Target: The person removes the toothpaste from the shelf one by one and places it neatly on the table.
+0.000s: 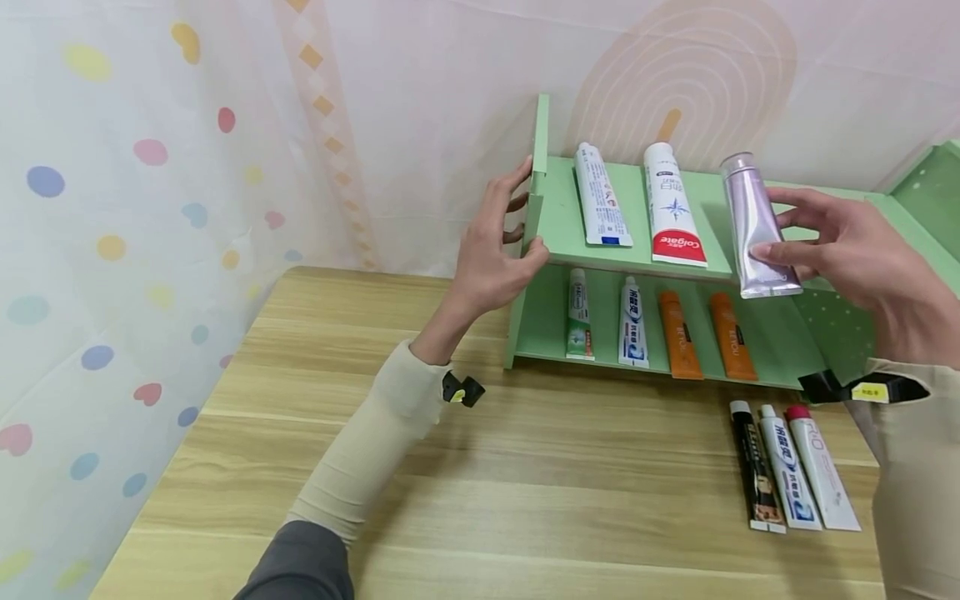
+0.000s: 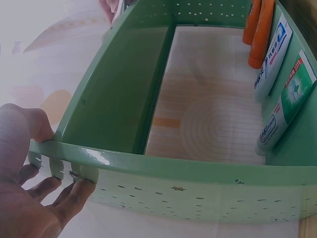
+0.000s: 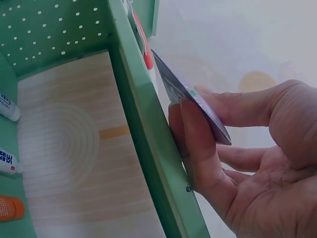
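Observation:
My right hand (image 1: 840,242) pinches a shiny lilac tube (image 1: 759,229) between thumb and fingers, cap end up, just over the front edge of the upper shelf. In the right wrist view, the tube's flat crimped end (image 3: 193,99) shows close beside the green shelf edge (image 3: 148,124). My left hand (image 1: 495,250) grips the left side panel (image 1: 534,200) of the green rack, thumb on one side and fingers on the other. On the top shelf lie a white tube with a blue corner (image 1: 602,196) and a red-and-white Colgate toothpaste tube (image 1: 673,204).
The lower shelf bears a green-and-white toothpaste tube (image 1: 579,315), a blue-and-white one (image 1: 633,323) and two orange tubes (image 1: 679,335). On the wooden table (image 1: 525,483), at front right, lie a black tube (image 1: 757,467), a blue-and-white tube (image 1: 791,468) and a red-capped pale tube (image 1: 822,468). A patterned curtain (image 1: 420,125) hangs behind.

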`<state>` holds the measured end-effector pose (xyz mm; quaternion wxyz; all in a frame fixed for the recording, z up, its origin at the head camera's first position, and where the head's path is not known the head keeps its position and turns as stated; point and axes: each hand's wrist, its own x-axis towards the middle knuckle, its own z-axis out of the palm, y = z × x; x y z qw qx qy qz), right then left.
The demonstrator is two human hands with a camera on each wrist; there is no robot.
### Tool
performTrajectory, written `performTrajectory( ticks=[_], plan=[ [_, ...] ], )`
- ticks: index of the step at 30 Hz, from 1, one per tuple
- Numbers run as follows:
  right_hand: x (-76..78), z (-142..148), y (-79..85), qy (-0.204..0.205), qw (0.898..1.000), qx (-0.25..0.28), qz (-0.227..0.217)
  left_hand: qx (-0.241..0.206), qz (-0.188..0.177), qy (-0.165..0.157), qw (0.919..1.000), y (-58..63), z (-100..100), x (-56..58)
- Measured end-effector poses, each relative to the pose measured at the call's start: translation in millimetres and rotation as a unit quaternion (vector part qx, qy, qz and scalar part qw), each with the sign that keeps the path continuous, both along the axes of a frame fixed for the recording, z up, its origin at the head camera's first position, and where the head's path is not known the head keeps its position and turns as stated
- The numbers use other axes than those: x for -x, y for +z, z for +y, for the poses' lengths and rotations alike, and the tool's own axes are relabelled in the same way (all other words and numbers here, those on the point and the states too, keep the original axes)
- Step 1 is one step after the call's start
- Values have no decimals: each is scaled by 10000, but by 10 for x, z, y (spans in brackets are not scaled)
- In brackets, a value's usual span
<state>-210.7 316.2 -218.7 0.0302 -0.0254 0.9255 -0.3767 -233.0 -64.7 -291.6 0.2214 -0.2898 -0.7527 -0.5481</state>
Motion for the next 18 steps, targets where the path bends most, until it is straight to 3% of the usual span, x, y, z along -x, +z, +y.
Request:
performTrajectory(
  ticks=[18],
  plan=[
    [-255, -101, -135, -322, 9961, 238, 782, 58, 60, 55, 10000, -5, 3, -8]
  ],
)
